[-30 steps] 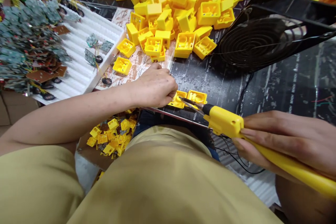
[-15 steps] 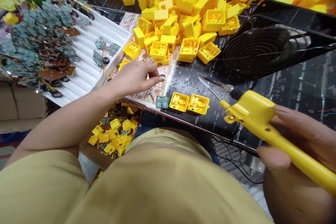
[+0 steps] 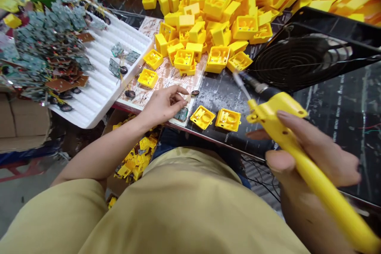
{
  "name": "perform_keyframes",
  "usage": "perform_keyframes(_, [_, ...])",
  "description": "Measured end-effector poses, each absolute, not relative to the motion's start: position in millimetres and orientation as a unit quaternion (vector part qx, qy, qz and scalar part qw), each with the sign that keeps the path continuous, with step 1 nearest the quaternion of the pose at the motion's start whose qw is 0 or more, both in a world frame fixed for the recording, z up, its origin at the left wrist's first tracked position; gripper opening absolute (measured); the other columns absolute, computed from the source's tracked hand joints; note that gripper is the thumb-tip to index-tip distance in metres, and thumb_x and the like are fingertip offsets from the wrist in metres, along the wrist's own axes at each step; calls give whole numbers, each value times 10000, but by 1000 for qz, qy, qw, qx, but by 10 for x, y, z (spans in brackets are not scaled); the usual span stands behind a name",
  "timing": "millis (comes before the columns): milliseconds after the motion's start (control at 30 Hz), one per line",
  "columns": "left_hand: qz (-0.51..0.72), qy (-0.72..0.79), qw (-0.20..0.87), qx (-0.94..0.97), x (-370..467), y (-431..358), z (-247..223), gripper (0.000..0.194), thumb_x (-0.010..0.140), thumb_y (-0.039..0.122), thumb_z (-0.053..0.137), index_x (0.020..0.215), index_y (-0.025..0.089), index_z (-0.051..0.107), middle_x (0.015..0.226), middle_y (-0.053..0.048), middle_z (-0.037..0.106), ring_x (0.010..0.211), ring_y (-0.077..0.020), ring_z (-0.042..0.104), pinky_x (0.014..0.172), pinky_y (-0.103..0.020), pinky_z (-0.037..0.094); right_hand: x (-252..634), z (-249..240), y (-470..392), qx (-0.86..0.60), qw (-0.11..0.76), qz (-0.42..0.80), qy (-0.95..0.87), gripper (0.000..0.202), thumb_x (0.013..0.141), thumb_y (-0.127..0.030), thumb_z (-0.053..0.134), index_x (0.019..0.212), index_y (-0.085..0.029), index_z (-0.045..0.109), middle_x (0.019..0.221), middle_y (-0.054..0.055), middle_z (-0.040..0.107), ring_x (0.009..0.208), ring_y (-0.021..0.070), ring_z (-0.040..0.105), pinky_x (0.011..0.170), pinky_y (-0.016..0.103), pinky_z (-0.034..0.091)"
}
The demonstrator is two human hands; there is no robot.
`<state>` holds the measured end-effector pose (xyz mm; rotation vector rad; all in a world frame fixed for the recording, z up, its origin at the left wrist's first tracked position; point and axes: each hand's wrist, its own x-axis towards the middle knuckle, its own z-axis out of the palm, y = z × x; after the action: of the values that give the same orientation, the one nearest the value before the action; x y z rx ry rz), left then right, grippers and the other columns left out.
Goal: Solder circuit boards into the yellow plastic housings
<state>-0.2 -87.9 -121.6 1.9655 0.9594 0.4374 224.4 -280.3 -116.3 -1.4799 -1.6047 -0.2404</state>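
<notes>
Two square yellow plastic housings point(image 3: 203, 117) now lie apart near the table's point(image 3: 220, 87) near edge; I judge each separately reachable. Left hand point(image 3: 163, 105), fingers parted, by green circuit board point(image 3: 183, 115), contact unclear; right hand point(image 3: 318, 147) grips yellow-handled soldering tool point(image 3: 309, 170).

Free tabletop point(image 3: 216, 89) lies beyond two housings point(image 3: 228, 120) — fan point(image 3: 297, 59) and iron point(image 3: 315, 179), perhaps raised, crowd its right.

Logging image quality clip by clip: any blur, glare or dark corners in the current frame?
Head view: right hand and soldering iron look blurred; also head view: pale sheen on the black tabletop, darkened top-right corner.
</notes>
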Motion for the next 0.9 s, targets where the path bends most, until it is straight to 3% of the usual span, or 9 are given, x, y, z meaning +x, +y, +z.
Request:
perform_keyframes(67, [198,375,433,795,-26,-908,-1247,403,793,225,615,1184,127,602,746,-3,718,634,-107,625,636,-215,487,2185,-1136,-2726,-571,446,-68,-686,421,947,-378,619,1334,-214,584,748,-8,705,642,130,689,629,215,557])
perform_keyframes(167, [205,348,413,816,-44,-927,-1275,339,826,221,594,1151,139,642,859,-28,752,730,-114,666,725,-231,509,2097,-1124,-2612,-581,403,-73,-704,234,910,-187,675,1141,-198,639,817,-2,717,688,108,689,675,181,533])
perform_keyframes(233, [196,336,418,821,-47,-922,-1288,280,840,231,586,1089,145,679,929,-42,764,776,-121,682,754,-239,511,2032,-1160,-2535,-582,383,-74,-713,225,885,-218,713,1088,-178,624,910,42,723,783,143,707,737,211,549])
perform_keyframes(367, [191,310,461,809,-41,-907,-1304,414,839,228,578,1242,137,592,897,-39,761,759,-133,685,691,-238,501,1881,-1267,-2352,-572,373,-75,-727,459,863,-479,708,1171,-171,561,1029,105,701,910,230,694,905,378,552])
perform_keyframes(533, [184,285,473,813,-41,-906,-1290,433,835,215,569,1263,148,551,862,-29,751,748,-138,691,685,-248,498,1764,-1325,-2078,-572,396,-68,-715,245,939,-198,623,1167,-222,538,975,23,694,901,169,666,882,309,540])
perform_keyframes(767, [209,290,516,778,-42,-920,-1371,359,826,227,579,1177,152,571,895,-50,751,771,-151,705,686,-254,520,1699,-1380,-1873,-569,392,-51,-721,209,956,-168,571,1156,-219,533,902,-15,693,816,146,652,851,294,525])
perform_keyframes(900, [235,273,450,817,-20,-954,-1340,221,844,228,591,1046,163,651,864,-31,739,772,-132,684,704,-237,503,1639,-1337,-1905,-576,411,-57,-704,262,929,-168,625,1156,-243,517,865,-33,696,825,141,663,867,285,527])
